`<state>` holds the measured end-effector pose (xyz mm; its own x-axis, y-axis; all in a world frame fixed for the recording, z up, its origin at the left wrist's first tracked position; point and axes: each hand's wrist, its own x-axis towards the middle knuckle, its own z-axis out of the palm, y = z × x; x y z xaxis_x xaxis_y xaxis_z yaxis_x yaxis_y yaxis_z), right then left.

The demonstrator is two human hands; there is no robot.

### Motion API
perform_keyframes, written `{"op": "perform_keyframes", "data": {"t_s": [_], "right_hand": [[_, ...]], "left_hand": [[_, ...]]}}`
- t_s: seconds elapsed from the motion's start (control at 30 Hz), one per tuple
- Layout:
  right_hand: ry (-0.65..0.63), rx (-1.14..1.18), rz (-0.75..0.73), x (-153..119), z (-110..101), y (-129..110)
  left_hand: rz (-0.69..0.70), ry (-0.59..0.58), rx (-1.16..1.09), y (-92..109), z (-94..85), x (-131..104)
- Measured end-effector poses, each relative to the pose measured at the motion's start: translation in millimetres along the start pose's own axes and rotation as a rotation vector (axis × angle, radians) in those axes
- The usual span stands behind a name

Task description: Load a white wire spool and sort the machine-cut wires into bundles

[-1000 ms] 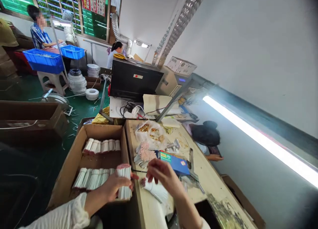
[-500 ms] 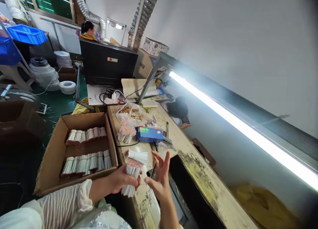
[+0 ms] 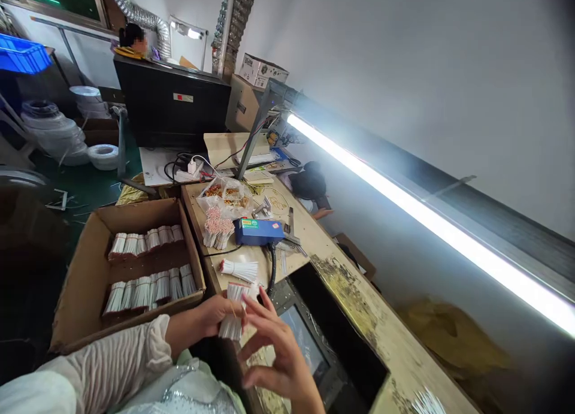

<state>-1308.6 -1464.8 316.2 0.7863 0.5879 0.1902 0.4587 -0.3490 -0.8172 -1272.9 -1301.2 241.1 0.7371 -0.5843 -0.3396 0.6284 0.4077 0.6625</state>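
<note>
My left hand is closed around a bundle of white wires, thin straight pieces with reddish ends at the top. A thin tan line, perhaps a rubber band, crosses the bundle near my fingers. My right hand is just right of it, fingers spread and curved, fingertips close to the bundle; whether they touch it I cannot tell. Another bundle of white wires lies on the wooden bench behind. Beyond it stand pink-tipped bundles. Several similar bundles stand in two rows inside the cardboard box at left.
A blue device with a black cable sits on the bench, near a plastic bag of gold-coloured parts. A dark recess with a flat panel lies right of my hands. A lit tube lamp hangs above. Two people are farther back.
My right hand has turned and come in beside the bundle, its fingers now pointing toward it. My left hand still grips the bundle. The whole view has shifted slightly.
</note>
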Motion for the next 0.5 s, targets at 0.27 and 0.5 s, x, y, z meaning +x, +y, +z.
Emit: {"op": "perform_keyframes", "data": {"t_s": [0.27,0.5], "right_hand": [[0.337,0.684,0.203,-5,20,79],[-0.202,0.245,0.042,60,-7,29]], "left_hand": [[0.159,-0.049,0.202,31,11.9,-13],[0.263,-0.149,0.436,26,3.7,-5]]}}
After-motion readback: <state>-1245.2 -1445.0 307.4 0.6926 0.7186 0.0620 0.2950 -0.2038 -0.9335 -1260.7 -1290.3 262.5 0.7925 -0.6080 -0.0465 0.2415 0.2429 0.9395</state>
